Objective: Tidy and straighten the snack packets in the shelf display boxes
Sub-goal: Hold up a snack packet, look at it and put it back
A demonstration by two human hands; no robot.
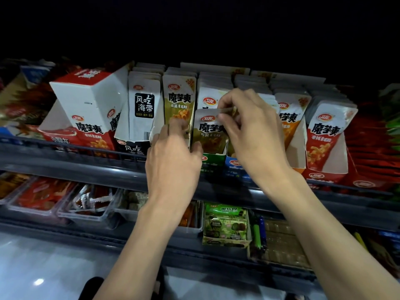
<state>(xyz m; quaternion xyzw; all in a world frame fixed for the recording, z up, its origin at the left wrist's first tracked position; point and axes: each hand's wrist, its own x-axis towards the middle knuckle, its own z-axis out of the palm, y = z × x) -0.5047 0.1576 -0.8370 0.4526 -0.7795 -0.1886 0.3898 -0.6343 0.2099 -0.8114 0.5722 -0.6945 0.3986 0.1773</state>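
On the upper shelf stand several open display boxes of snack packets. A gold-green packet (211, 133) stands at the front of the green box (213, 162). My right hand (252, 131) pinches its top edge between thumb and fingers. My left hand (173, 156) grips the packet's left side, next to a taller gold packet row (178, 98). To the left is a black-and-white seaweed packet row (144, 105). To the right are an orange packet row (292, 118) and a red packet row (326, 131). My right hand hides the blue box's packets.
A red-and-white box (86, 100) leans tilted at the left of the shelf. A dark rail (71, 148) runs along the shelf front. The lower shelf holds clear trays (91, 204) of snacks, a green carton (225, 226) and lighters (258, 232).
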